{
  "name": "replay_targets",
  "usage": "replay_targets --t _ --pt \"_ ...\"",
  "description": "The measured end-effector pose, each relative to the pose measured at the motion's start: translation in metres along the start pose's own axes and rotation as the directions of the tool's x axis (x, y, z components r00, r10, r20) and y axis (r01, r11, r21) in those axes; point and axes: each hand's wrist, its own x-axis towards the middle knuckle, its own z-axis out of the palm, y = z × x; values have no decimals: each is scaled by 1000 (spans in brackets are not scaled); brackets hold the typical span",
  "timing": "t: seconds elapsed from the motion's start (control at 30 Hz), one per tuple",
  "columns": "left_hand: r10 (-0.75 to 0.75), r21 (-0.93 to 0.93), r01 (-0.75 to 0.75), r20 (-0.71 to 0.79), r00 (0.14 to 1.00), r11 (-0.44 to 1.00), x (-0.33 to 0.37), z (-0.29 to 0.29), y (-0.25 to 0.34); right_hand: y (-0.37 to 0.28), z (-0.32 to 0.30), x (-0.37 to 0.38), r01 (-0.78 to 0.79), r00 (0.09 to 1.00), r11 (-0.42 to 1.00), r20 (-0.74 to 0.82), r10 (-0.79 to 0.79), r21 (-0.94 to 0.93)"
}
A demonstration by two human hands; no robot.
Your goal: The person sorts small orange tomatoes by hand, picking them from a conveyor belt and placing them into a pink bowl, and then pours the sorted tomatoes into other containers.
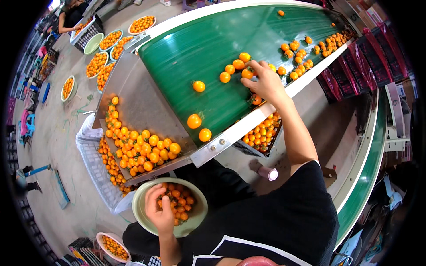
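My right hand (265,85) reaches over the green conveyor belt (186,53), its thumb and fingers closed around an orange cherry tomato (247,73). More cherry tomatoes (225,77) lie just left of these fingers, and another (256,99) is partly hidden below the hand. Down in front of me, my left hand (160,213) hovers at the left side of a pale green bowl (202,199), fingers loosely bent and thumb apart from them. Darker orange tomatoes (182,205) with some green stems fill part of that bowl, and the hand covers some of them.
A metal chute (142,95) at the belt's end holds many tomatoes, with a lined white crate (95,155) below it. Under the belt's near rail stands a dark crate (266,153) of tomatoes. Filled basins (96,64) stand on the floor, where another person (71,17) works. A pink cup (268,173) stands nearby.
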Motion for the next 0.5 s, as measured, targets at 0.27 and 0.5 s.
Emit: replay_targets --t 0.27,0.5 --pt "-237 -706 709 690 684 -7 13 40 32 -138 -1 -110 442 593 552 231 -771 707" --pt "-476 -546 644 435 765 536 -39 -14 -39 -62 -17 -61 403 915 874 -80 -397 271"
